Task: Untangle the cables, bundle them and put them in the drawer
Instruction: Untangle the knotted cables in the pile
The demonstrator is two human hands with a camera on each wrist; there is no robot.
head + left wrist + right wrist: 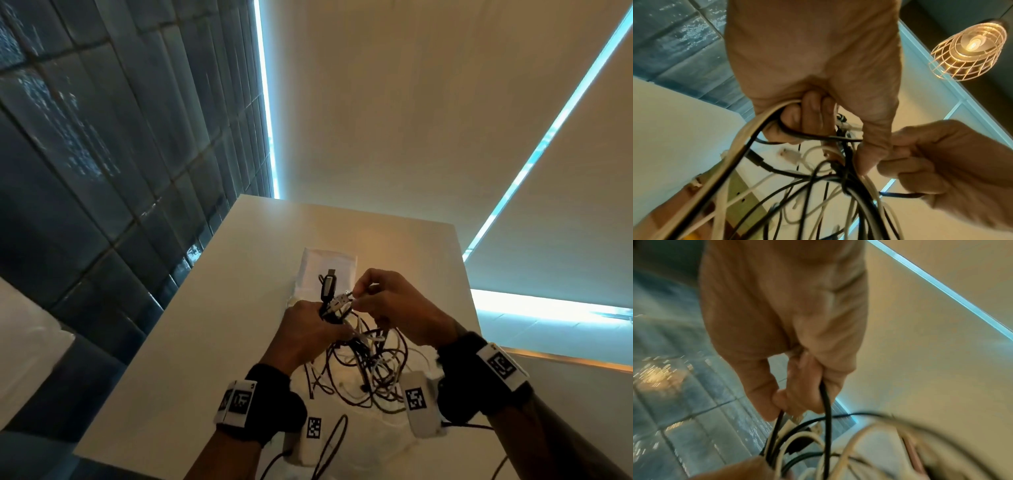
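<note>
A tangle of black and white cables (370,370) hangs between my hands above the white table (219,308). My left hand (308,329) grips a bunch of cable ends, with a black USB plug (329,284) sticking up out of it. In the left wrist view its fingers (807,116) curl round white and black cables (748,146). My right hand (383,301) pinches a small white connector (342,299) at the top of the bunch. In the right wrist view a black cable (827,418) runs down from its fingers (797,386). No drawer is in view.
A white folded cloth or pouch (325,270) lies on the table behind the hands. A dark tiled wall (102,154) stands to the left and pale blinds (428,102) lie beyond the table. A wire-cage lamp (970,48) hangs overhead.
</note>
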